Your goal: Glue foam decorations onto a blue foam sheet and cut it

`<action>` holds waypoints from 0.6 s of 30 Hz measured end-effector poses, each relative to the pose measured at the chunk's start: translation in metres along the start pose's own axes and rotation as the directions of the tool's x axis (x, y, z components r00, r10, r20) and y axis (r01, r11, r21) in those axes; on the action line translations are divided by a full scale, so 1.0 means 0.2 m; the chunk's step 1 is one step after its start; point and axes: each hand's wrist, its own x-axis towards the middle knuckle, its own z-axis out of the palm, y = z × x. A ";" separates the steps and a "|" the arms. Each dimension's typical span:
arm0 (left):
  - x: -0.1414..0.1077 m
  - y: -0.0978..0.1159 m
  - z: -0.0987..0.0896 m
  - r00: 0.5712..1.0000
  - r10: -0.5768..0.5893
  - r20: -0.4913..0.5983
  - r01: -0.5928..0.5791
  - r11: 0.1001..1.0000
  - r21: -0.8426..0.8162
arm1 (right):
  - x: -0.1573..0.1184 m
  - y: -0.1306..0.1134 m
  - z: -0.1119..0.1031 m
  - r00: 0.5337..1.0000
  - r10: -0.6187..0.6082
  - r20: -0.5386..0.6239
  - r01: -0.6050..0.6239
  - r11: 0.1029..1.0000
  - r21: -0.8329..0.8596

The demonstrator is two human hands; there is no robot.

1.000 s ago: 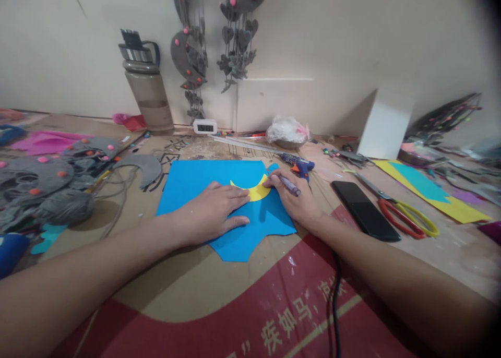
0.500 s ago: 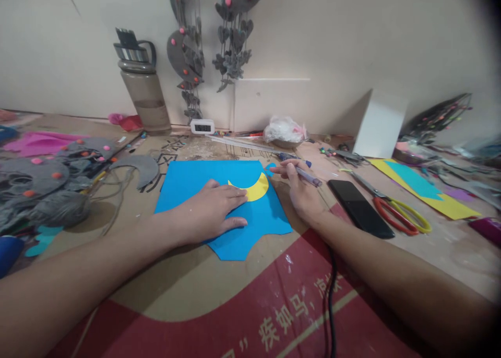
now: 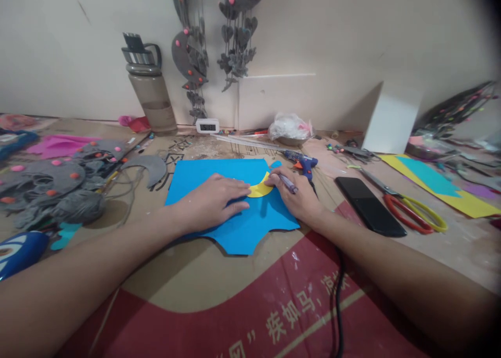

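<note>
A left hand [image 3: 213, 204], spread flat, steadies a yellow crescent [image 3: 260, 191] on a blue sheet [image 3: 256, 219], center, as the right hand [image 3: 299, 196] grips a pen [image 3: 288, 183] near its right end. Light, probably bendable, the crescent seems best pinned mid-curve.

A bright blue sheet [image 3: 256, 225] lies flat on the cardboard-covered bench [image 3: 176, 285], its far edge straight, its near edge cut in curves around a blunt tab pointing toward the viewer. On its right half rests a smooth yellow crescent [image 3: 261, 190], flat, right horn pointing away, left end covered. A slim purplish pen [image 3: 288, 184] is held slanted at the crescent's right end, its tip hidden.
</note>
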 end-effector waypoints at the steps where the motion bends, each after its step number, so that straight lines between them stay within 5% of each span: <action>1: 0.00 -0.01 -0.02 0.998 -0.032 -0.052 0.030 0.999 -0.022 | 0.00 0.00 0.00 1.000 0.004 -0.004 -0.004 1.000 0.019; 5: 0.00 -0.06 -0.09 0.962 -0.185 -0.199 0.153 0.974 -0.166 | -0.01 0.00 0.00 0.999 0.034 0.001 -0.034 0.997 0.063; 10: -0.01 -0.07 -0.16 0.914 -0.326 -0.240 0.284 0.939 -0.195 | 0.00 0.00 0.00 0.999 0.047 -0.009 -0.046 0.997 0.054; 14: -0.01 -0.04 -0.14 0.948 -0.239 -0.210 0.196 0.959 -0.205 | 0.00 0.00 0.00 0.999 0.050 -0.003 -0.050 0.996 0.079; 18: 0.00 -0.01 -0.06 1.000 -0.026 -0.016 0.024 0.993 -0.116 | 0.00 0.00 0.01 0.999 0.050 -0.019 -0.047 0.989 0.142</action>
